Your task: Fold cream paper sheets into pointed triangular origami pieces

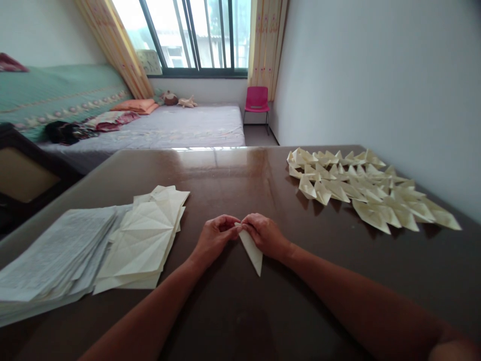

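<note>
Over the middle of the brown table (221,185), both hands pinch one piece of folded cream paper (252,253). My left hand (218,234) is closed, thumb and fingers at the paper's upper end. Against it, my right hand (266,234) is closed on the same end and along the right side. The paper's narrow pointed part slants down toward me, and its upper end is mostly hidden by fingertips. To the left lies a stack of creased cream paper sheets (150,225). Rows of folded pointed paper pieces (353,183) stand at the far right.
A thick pile of printed sheets (63,250) lies at the table's left, partly under the creased ones. A dark wooden chair (30,170) stands by the left edge. Beyond the table are a bed (203,123), a pink chair (257,100) and the right-hand wall (368,90).
</note>
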Demonstrator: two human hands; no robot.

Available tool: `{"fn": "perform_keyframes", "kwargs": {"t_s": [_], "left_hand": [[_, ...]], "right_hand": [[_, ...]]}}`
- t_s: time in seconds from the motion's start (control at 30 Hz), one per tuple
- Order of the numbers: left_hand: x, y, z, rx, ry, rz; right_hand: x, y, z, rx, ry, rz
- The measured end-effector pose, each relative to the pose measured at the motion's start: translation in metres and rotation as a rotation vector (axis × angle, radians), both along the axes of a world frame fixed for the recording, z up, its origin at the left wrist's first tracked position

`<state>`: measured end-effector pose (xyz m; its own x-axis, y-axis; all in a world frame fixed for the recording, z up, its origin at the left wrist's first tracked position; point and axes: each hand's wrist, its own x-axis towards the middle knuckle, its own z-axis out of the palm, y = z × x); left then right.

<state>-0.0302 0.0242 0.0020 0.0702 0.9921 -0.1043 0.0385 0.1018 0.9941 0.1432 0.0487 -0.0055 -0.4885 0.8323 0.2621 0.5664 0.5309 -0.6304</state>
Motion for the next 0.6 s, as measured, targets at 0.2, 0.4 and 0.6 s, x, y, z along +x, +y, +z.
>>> {"fn": "perform_keyframes", "kwargs": {"t_s": [0.2, 0.4, 0.6], "left_hand": [[-0.0029, 0.0003, 0.0005, 0.066, 0.204, -0.011], [-0.0033, 0.0003, 0.0026, 0.121, 0.275, 0.051], [0.0030, -0.0014, 0.0061, 0.063, 0.015, -0.096]], "right_hand": [[0.0003, 0.0013, 0.0005, -0.016, -0.013, 0.015], [0.0024, 0.0027, 0.0039, 0.028, 0.001, 0.076], [0.0018, 0.0062, 0.0073, -0.174, 0.206, -0.051]]}}
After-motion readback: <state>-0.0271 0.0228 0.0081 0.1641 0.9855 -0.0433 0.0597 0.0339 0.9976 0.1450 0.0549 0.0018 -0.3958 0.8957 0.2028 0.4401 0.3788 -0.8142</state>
